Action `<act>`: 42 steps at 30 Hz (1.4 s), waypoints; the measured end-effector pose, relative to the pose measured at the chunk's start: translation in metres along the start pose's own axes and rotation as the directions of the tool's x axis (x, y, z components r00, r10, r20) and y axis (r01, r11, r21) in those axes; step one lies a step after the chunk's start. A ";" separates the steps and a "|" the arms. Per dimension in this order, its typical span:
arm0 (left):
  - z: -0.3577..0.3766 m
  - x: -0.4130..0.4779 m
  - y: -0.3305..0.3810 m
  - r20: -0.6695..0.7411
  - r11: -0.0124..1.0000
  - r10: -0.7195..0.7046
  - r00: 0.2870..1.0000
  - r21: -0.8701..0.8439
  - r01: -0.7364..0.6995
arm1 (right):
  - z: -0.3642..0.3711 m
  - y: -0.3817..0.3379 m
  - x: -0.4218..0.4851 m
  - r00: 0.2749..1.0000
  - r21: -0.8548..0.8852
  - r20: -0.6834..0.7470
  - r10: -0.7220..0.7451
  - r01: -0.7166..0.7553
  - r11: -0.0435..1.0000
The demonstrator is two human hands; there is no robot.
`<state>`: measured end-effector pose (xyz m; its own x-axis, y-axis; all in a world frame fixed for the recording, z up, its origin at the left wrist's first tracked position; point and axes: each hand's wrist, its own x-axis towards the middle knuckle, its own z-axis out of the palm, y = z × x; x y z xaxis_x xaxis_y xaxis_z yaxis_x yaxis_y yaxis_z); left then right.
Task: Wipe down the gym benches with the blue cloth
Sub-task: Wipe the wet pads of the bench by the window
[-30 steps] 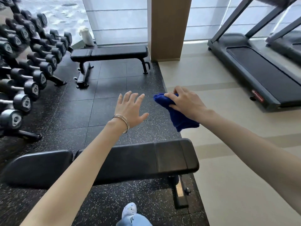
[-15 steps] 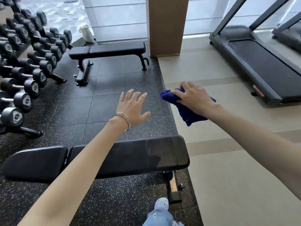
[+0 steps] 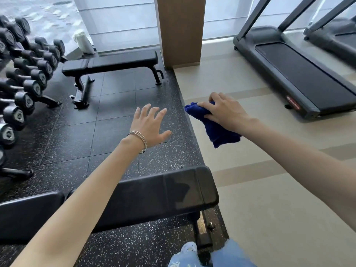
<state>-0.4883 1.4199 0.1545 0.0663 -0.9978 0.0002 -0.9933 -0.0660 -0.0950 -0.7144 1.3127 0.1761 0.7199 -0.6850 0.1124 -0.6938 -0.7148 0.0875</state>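
A black padded bench (image 3: 173,191) runs across the bottom of the view, just below my arms. A second black bench (image 3: 119,61) stands farther off, near the window. My right hand (image 3: 225,112) grips a bunched blue cloth (image 3: 217,132) in the air, above the floor past the near bench's right end. My left hand (image 3: 149,125), with thin bangles at the wrist, is held out with fingers spread and nothing in it, above the rubber floor between the two benches.
A dumbbell rack (image 3: 21,78) lines the left side. A wooden pillar (image 3: 180,31) stands behind the far bench, with a white roll (image 3: 83,42) at the window. Two treadmills (image 3: 300,74) occupy the right. My foot and jeans (image 3: 189,253) show at the bottom.
The view has shifted forward and right, so the near bench sits lower. My right hand with the cloth has drifted right, over the beige floor. The left hand stays spread.
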 end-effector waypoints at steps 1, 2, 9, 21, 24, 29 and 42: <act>0.000 0.006 0.002 -0.002 1.000 -0.001 1.000 0.006 0.001 | 0.001 0.005 0.003 1.000 0.000 0.002 -0.009 0.009 1.000; -0.001 0.011 0.004 -0.006 1.000 -0.003 1.000 0.008 0.003 | 0.003 0.010 0.006 1.000 0.003 -0.001 -0.015 0.015 1.000; 0.008 0.037 0.021 -0.010 0.996 -0.086 0.996 0.011 0.086 | 0.023 0.051 0.028 0.996 0.040 0.025 -0.083 0.082 0.996; 0.005 0.128 0.152 0.037 0.969 -0.239 0.970 -0.053 0.241 | 0.037 0.198 0.046 0.966 0.069 0.067 -0.251 0.246 0.967; 0.006 0.151 0.189 0.031 0.963 -0.261 0.965 -0.060 0.263 | 0.041 0.237 0.045 0.955 0.046 0.051 -0.293 0.291 0.956; 0.003 0.179 0.229 0.055 0.971 -0.231 0.971 -0.041 0.234 | 0.046 0.287 0.038 0.959 0.059 0.024 -0.283 0.281 0.958; 0.005 0.260 0.242 0.069 0.975 -0.224 0.972 0.027 0.222 | 0.076 0.353 0.092 0.945 0.047 0.032 -0.325 0.323 0.945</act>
<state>-0.7114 1.1448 0.1264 0.2932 -0.9549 -0.0475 -0.9508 -0.2860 -0.1191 -0.8914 0.9863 0.1419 0.9065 -0.4196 0.0462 -0.4220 -0.9037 0.0729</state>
